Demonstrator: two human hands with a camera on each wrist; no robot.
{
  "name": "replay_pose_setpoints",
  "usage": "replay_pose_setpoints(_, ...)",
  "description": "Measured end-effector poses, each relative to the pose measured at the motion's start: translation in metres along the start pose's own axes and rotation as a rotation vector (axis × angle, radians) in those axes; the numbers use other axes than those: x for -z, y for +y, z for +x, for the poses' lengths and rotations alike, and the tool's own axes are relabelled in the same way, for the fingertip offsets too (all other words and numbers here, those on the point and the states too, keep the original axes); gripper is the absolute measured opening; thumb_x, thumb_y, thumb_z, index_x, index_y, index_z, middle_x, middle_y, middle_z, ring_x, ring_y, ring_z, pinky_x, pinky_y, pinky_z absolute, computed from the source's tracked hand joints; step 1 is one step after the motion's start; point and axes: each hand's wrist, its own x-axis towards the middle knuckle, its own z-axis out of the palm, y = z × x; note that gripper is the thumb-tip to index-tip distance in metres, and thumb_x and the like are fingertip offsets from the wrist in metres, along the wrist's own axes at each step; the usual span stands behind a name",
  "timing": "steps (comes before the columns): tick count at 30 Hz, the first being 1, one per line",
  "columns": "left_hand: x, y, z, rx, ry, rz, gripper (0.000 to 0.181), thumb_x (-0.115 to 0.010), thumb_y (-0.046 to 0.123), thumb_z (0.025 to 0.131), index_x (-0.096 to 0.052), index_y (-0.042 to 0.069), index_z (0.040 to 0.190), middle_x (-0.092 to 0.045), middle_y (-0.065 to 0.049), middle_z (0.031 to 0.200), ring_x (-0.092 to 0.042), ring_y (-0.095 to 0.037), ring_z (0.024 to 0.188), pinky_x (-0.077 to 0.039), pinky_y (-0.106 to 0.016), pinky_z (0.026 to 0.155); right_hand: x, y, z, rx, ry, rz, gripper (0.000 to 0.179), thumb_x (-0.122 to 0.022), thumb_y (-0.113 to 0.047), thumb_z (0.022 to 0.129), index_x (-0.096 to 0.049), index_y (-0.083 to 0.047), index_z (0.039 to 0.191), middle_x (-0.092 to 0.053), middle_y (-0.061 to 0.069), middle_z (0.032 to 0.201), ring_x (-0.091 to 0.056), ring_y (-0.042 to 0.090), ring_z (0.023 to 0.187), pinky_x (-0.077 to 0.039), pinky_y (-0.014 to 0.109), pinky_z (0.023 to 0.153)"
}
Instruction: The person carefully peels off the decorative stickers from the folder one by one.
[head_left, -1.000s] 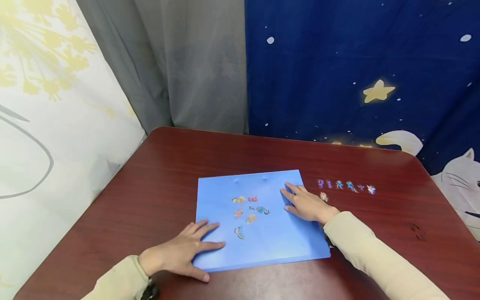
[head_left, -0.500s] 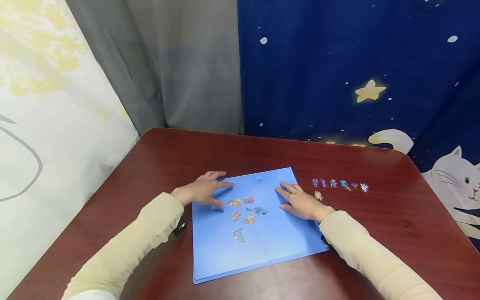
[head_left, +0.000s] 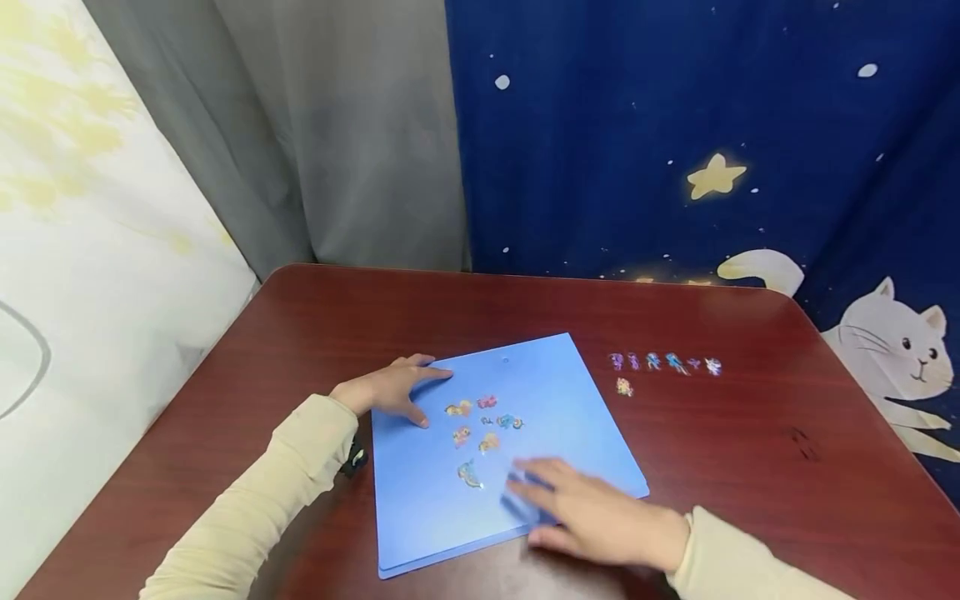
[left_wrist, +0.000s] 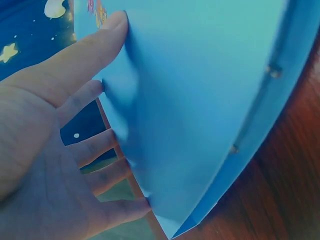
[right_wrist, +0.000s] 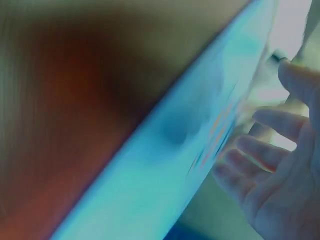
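Note:
A flat blue folder [head_left: 577, 408] lies on the table, turned slightly. Small colourful pony-like stickers [head_left: 488, 442] cluster at its middle, with a pale blue one [head_left: 469, 474] nearer the front. My left hand [head_left: 392, 389] rests on the folder's upper left corner, fingers and thumb spread. In the left wrist view its fingertips reach the folder's edge, and the folder shows two layers and small rivet-like dots [left_wrist: 273, 71]. My right hand [head_left: 588, 512], blurred, is over the folder's lower right edge with fingers extended. Nothing shows in either hand.
On the reddish-brown table [head_left: 360, 308], a row of small purple and blue stickers [head_left: 653, 361] lies right of the folder, with a yellowish one [head_left: 624, 387] below it. Curtains [head_left: 382, 125] hang behind the table's far edge.
My left hand has moved from the folder's lower left to its upper left corner. My right hand has left the right side and come toward the front edge. The folder has turned slightly anticlockwise.

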Motion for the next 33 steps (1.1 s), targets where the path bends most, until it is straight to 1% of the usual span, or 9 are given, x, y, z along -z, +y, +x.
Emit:
replay_pose_setpoints(3, 0.000, -0.002, 0.000, -0.012, 0.004, -0.006, 0.075, -0.074, 0.027, 0.071, -0.039, 0.013, 0.135, -0.022, -0.021, 0.140, -0.023, -0.040, 0.123, -0.032, -0.053, 0.092, -0.009, -0.022, -0.011, 0.095, -0.070, -0.065, 0.052, -0.040, -0.043, 0.092, -0.046, -0.007, 0.129, -0.041, 0.012, 0.133, -0.040, 0.029, 0.118, -0.040, 0.035, 0.090)
replay_pose_setpoints(6, 0.002, -0.006, -0.007, 0.001, 0.013, -0.016, 0.075, -0.073, 0.028, 0.072, -0.038, 0.012, 0.136, -0.022, -0.023, 0.139, -0.023, -0.041, 0.123, -0.030, -0.055, 0.092, -0.016, -0.026, -0.010, 0.099, -0.096, -0.100, 0.051, -0.035, -0.044, 0.093, -0.048, -0.008, 0.128, -0.041, 0.011, 0.133, -0.039, 0.030, 0.119, -0.040, 0.035, 0.091)
replay_pose_setpoints(9, 0.000, -0.011, -0.018, 0.036, 0.032, -0.025, 0.074, -0.071, 0.028, 0.074, -0.036, 0.011, 0.136, -0.021, -0.025, 0.138, -0.023, -0.043, 0.121, -0.030, -0.056, 0.091, -0.018, -0.020, -0.005, 0.071, -0.104, -0.076, 0.049, -0.036, -0.042, 0.093, -0.049, -0.010, 0.127, -0.041, 0.009, 0.133, -0.038, 0.030, 0.120, -0.040, 0.037, 0.090)
replay_pose_setpoints(12, -0.005, -0.016, -0.031, 0.066, 0.069, -0.023, 0.071, -0.069, 0.026, 0.077, -0.035, 0.008, 0.136, -0.019, -0.027, 0.138, -0.026, -0.044, 0.119, -0.031, -0.056, 0.090, -0.016, -0.010, 0.000, 0.038, -0.114, -0.045, 0.047, -0.038, -0.041, 0.093, -0.050, -0.011, 0.127, -0.041, 0.008, 0.134, -0.038, 0.029, 0.121, -0.041, 0.039, 0.089)
replay_pose_setpoints(16, -0.011, -0.019, -0.049, 0.066, 0.126, 0.007, 0.066, -0.066, 0.024, 0.080, -0.036, 0.001, 0.134, -0.018, -0.029, 0.138, -0.028, -0.049, 0.117, -0.030, -0.057, 0.090, -0.012, 0.007, 0.004, -0.013, -0.117, -0.036, 0.047, -0.040, -0.041, 0.093, -0.049, -0.010, 0.127, -0.041, 0.008, 0.134, -0.038, 0.029, 0.121, -0.040, 0.040, 0.090)
replay_pose_setpoints(19, -0.016, -0.017, -0.059, 0.073, 0.144, 0.028, 0.065, -0.064, 0.025, 0.081, -0.036, 0.000, 0.134, -0.017, -0.028, 0.139, -0.027, -0.050, 0.117, -0.030, -0.057, 0.090, -0.009, 0.020, 0.007, -0.057, -0.106, -0.030, 0.046, -0.043, -0.039, 0.092, -0.050, -0.009, 0.127, -0.041, 0.009, 0.134, -0.038, 0.028, 0.121, -0.040, 0.040, 0.090)
replay_pose_setpoints(23, -0.023, -0.013, -0.068, 0.082, 0.158, 0.036, 0.066, -0.062, 0.031, 0.082, -0.036, 0.002, 0.135, -0.019, -0.026, 0.140, -0.029, -0.047, 0.114, -0.033, -0.055, 0.088, -0.004, 0.039, 0.008, -0.123, -0.082, -0.011, 0.045, -0.046, -0.036, 0.092, -0.051, -0.006, 0.125, -0.041, 0.011, 0.133, -0.037, 0.027, 0.121, -0.042, 0.040, 0.087)
replay_pose_setpoints(26, -0.029, -0.007, -0.073, 0.068, 0.179, 0.062, 0.066, -0.062, 0.035, 0.081, -0.037, 0.003, 0.134, -0.024, -0.026, 0.138, -0.034, -0.043, 0.110, -0.035, -0.054, 0.086, -0.001, 0.051, 0.007, -0.171, -0.072, -0.005, 0.045, -0.047, -0.033, 0.091, -0.050, -0.004, 0.125, -0.041, 0.014, 0.133, -0.037, 0.028, 0.121, -0.043, 0.040, 0.085)
replay_pose_setpoints(33, -0.043, 0.020, -0.082, 0.058, 0.238, 0.224, 0.063, -0.059, 0.043, 0.081, -0.044, 0.009, 0.131, -0.036, -0.024, 0.130, -0.041, -0.036, 0.104, -0.040, -0.047, 0.079, 0.002, 0.074, 0.007, -0.259, -0.046, 0.013, 0.047, -0.051, -0.031, 0.090, -0.049, 0.000, 0.125, -0.042, 0.017, 0.131, -0.037, 0.031, 0.121, -0.040, 0.042, 0.088)
